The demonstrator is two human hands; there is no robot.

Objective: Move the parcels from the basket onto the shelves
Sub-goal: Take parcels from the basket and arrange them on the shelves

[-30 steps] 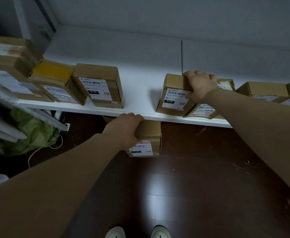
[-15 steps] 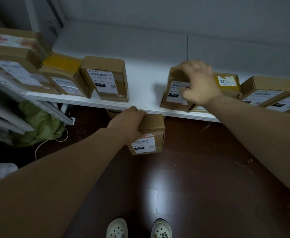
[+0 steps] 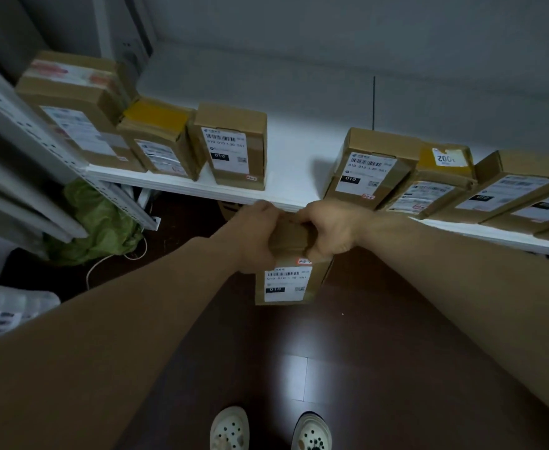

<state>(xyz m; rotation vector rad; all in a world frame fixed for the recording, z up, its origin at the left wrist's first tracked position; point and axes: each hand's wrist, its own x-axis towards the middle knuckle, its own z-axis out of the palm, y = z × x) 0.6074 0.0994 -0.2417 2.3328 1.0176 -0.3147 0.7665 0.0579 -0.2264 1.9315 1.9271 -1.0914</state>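
A small brown cardboard parcel (image 3: 291,280) with a white "010" label hangs just below and in front of the white shelf (image 3: 286,186). My left hand (image 3: 255,237) grips its upper left side and my right hand (image 3: 330,230) grips its upper right side. On the shelf, another "010" parcel (image 3: 369,168) stands to the right of a bare gap, and a matching one (image 3: 232,146) stands to the left of it. The basket is out of view.
More parcels line the shelf: two at the left (image 3: 156,138), a yellow-taped one (image 3: 435,180) and others at the right (image 3: 513,190). A grey rack post (image 3: 32,147) slants at the left. A green bag (image 3: 94,222) lies on the dark floor.
My right hand has left the parcel on the shelf and come down onto the parcel held by my left hand. The view has tilted down a little.
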